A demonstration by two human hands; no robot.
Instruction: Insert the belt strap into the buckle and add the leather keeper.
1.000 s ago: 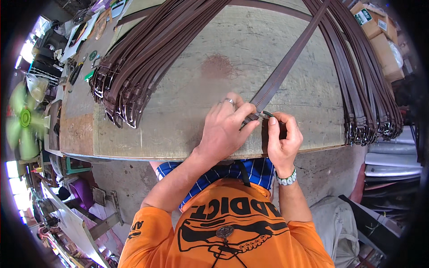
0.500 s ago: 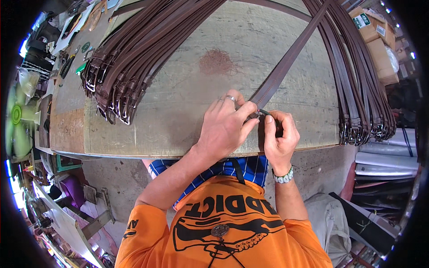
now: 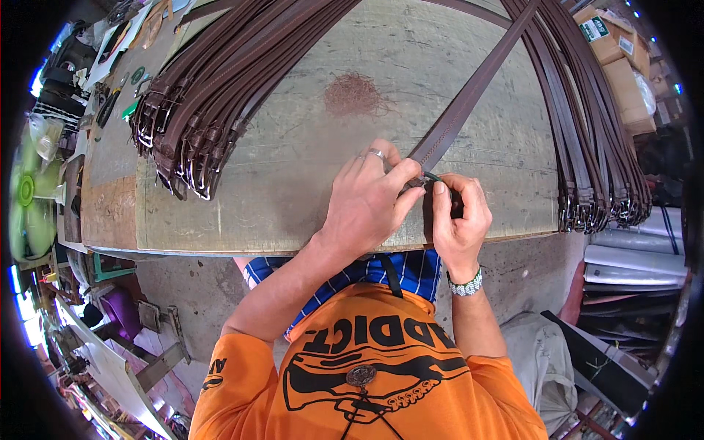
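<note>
A dark brown leather belt (image 3: 462, 106) with stitching along its edges runs from the far right of the workbench to my hands near the front edge. My left hand (image 3: 370, 194), with a ring on it, is closed on the belt's buckle end, thumb and forefinger pinched there. My right hand (image 3: 462, 213) has its thumb and fingers pinched beside the buckle on a thin dark tool or strip, whose kind I cannot make out. The buckle itself is mostly covered by my fingers. Beyond my left hand lies a small heap of reddish-brown thread scraps (image 3: 356, 94).
A thick bundle of buckled brown belts (image 3: 213, 110) lies at the left of the wooden workbench (image 3: 293, 169), and another bundle (image 3: 587, 132) at the right. Pliers (image 3: 108, 106) rest at the far left. Cardboard boxes (image 3: 620, 73) and rolled sheets (image 3: 634, 260) stand right; a green fan (image 3: 29, 191) left.
Both hands stay at the belt's buckle end with nearly the same grip. The whole view has shifted slightly; little else differs.
</note>
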